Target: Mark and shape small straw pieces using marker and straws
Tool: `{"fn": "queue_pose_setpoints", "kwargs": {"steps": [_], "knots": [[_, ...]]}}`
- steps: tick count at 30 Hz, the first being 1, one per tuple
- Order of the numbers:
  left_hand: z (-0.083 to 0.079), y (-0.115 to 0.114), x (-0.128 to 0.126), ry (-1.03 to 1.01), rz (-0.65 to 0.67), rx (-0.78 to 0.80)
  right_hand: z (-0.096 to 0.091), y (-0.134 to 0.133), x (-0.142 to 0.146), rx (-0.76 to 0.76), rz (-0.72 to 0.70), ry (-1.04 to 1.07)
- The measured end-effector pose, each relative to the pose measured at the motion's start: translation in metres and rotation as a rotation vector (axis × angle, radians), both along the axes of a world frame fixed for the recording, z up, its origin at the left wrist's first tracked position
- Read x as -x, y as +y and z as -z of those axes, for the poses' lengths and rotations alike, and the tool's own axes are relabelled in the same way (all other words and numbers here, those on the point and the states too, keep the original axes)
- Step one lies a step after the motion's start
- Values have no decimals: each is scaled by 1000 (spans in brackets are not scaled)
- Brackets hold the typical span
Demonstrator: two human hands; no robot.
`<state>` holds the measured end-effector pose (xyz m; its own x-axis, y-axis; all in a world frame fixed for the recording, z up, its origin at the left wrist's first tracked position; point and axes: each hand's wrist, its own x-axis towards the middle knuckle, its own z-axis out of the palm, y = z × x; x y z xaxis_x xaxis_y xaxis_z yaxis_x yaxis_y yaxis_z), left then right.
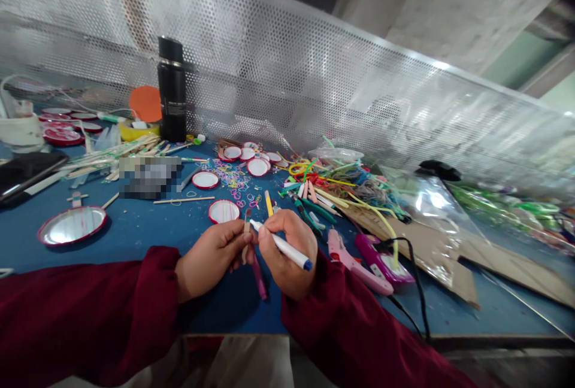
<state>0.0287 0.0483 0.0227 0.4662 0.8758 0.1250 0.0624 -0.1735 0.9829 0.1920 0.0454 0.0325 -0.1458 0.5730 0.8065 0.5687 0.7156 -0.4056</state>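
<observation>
My left hand [215, 251] is closed, pinching a wooden craft stick [247, 229] upright; the stick's top end looks dark. In my right hand [291, 250] is a white marker [287, 248] with a blue end, held like a pen. Its tip points left at the stick, close to it; whether they touch I cannot tell. Below and between the hands is a purple marker [259, 280], partly hidden. A yellow marker [268, 201] shows just beyond my right hand. Behind my left hand lies a round red-rimmed disc [224, 211].
A pink glue gun [354, 265] and a purple device [381, 259] with a black cable lie at right. Left stands a black bottle [172, 91] near craft sticks [135, 148]. A red-rimmed mirror-like disc [72, 225] lies at left. Small coloured bands [233, 178] are scattered mid-table.
</observation>
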Motion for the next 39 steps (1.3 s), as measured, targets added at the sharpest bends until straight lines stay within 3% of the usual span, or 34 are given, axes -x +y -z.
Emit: {"fn": "queue_pose_setpoints", "kwargs": {"steps": [39], "knots": [[0,-1,-1,-4,-2,13,-2,0,-1,15,-5,-6]]}}
